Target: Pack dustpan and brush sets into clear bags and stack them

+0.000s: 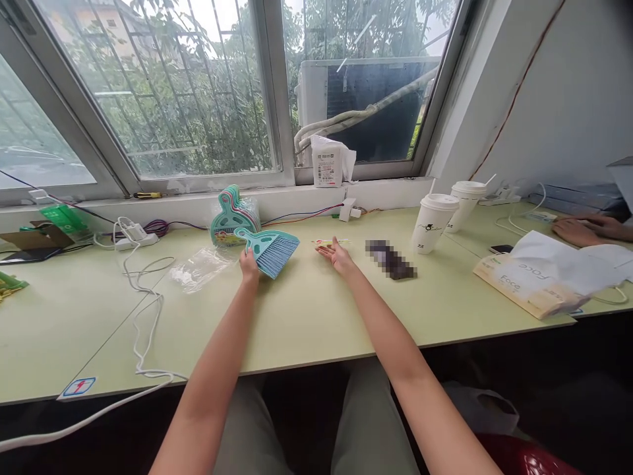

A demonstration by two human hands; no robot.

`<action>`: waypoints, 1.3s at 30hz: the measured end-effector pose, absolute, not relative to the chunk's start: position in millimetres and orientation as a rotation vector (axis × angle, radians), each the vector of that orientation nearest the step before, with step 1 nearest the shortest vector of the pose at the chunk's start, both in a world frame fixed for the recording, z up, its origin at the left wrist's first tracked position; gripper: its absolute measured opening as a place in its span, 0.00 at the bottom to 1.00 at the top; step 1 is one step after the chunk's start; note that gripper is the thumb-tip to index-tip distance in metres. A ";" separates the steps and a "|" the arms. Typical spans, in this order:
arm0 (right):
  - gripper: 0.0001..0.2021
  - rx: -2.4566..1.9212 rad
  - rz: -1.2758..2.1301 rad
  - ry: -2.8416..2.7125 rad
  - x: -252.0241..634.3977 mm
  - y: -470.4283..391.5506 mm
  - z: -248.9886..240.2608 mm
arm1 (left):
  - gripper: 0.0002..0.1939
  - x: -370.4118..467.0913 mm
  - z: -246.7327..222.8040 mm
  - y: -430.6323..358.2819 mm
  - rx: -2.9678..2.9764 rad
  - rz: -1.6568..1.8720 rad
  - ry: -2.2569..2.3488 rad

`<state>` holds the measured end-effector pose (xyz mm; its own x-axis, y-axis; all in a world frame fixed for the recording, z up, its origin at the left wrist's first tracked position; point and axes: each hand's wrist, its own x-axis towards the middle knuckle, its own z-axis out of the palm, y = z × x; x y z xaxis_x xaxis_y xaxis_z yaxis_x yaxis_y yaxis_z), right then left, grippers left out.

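Under the window [198, 99], a pale green surface [306, 316] carries a stack of teal-fronted brushes/pans [227, 214] (can't tell which) back L, then a loose clear wrapper [202, 269] in front. A teal hand brush [275, 254] w/ blue bristles is held tilted by its handle end in the L grip [248, 266], fingers closed on it; R grip [339, 256] is spread, nothing in it. Poss. trouble: brush cd twist & drop b/c the hold's at one end, w/ the broad bristle side unsupported; a swing back L might knock the stack. Rel. to grips: brush is in the L one, bristles toward R; R one's apart from it, nr a thin coloured strip [341, 241], contact unclear
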<state>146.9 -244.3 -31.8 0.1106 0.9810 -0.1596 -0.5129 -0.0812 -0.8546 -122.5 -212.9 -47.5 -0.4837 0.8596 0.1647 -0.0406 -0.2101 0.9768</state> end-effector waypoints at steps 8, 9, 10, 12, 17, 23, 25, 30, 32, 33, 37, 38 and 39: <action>0.10 -1.292 0.542 -1.407 127.9 -249.7 -34.0 | 0.15 -77.8 -37.4 -240.0 1.480 1.635 1.394; 0.11 -1.254 0.379 -1.537 120.3 -253.1 -33.1 | 0.15 -68.3 -34.6 -247.2 1.555 1.608 1.336; 0.13 -1.220 0.265 -1.632 113.1 -256.9 -31.6 | 0.15 -58.7 -31.8 -254.9 1.627 1.576 1.272; 0.16 -1.202 0.151 -1.696 101.4 -264.6 -27.3 | 0.18 -41.7 -26.7 -270.6 1.710 1.558 1.164; 0.13 -1.310 0.231 -1.458 89.2 -274.5 -16.7 | 0.20 -27.2 -15.8 -297.3 1.710 1.566 1.113; 0.10 -1.245 0.235 -1.501 80.7 -272.8 -24.2 | 0.17 -41.9 -9.9 -299.6 1.681 1.625 1.111; 0.09 -1.257 0.199 -1.495 82.8 -271.5 -23.8 | 0.17 -45.8 -10.7 -295.9 1.736 1.585 1.103; 0.07 -1.237 0.032 -1.547 96.2 -271.0 -11.4 | 0.20 -50.3 -13.7 -284.9 2.005 1.497 1.287; 0.07 -1.234 0.015 -1.557 98.3 -273.7 -6.9 | 0.20 -51.7 -13.6 -282.0 2.085 1.470 1.393; 0.07 -1.238 0.011 -1.561 98.2 -276.0 -4.6 | 0.20 -53.5 -13.0 -280.6 2.110 1.457 1.437; 0.05 -1.233 -0.072 -1.619 94.2 -289.0 9.5 | 0.17 -75.9 -8.3 -270.4 2.054 1.480 1.686; 0.05 -1.246 -0.107 -1.642 94.0 -292.1 13.8 | 0.17 -85.6 -7.2 -266.2 2.008 1.500 1.785; 0.06 -1.283 -0.140 -1.665 94.8 -294.4 17.5 | 0.17 -96.2 -6.3 -261.6 1.953 1.507 1.894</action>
<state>94.8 -294.4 17.5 0.0499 0.6698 0.7408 0.7844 0.4329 -0.4443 -96.2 -261.6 -6.3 -0.2111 0.7798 0.5893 0.7496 -0.2578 0.6096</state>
